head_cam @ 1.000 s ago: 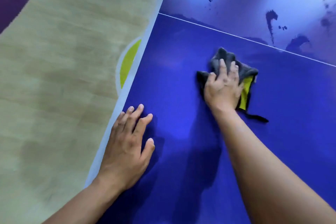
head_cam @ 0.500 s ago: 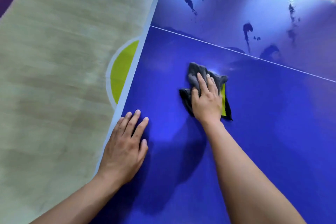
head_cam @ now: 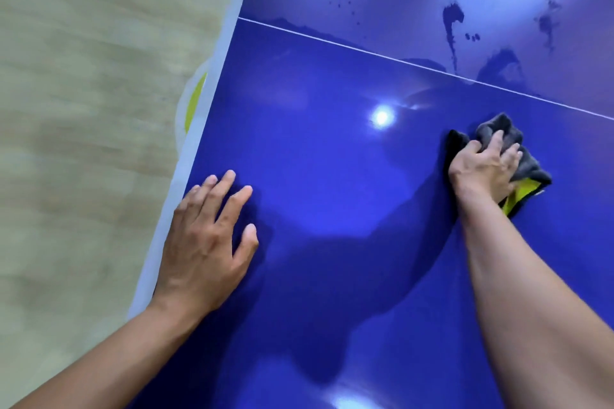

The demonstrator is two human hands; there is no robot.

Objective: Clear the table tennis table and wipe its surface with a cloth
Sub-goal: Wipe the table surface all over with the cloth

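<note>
Wiping advances: our right hand (head_cam: 481, 173), fingers clamped on the cloth (head_cam: 495, 125), sweeps from centre rightward; left hand (head_cam: 206, 242) flat, fingers spread.

Head-worn view, steeply down, close over table (head_cam: 332, 159).

cloth (head_cam: 491, 133) on table (head_cam: 332, 159), right of left hand (head_cam: 206, 242)

Bright light from above throws a round white glare spot (head_cam: 381, 116) on the glossy blue surface (head_cam: 315, 169), and a second reflection (head_cam: 352, 403) shows at the bottom edge. Soft dark shadows spread beside the left hand (head_cam: 206, 242) and left of the right hand (head_cam: 481, 169). The far half looks hazy and pale. The floor (head_cam: 83, 109) is smeared with blur.
</note>
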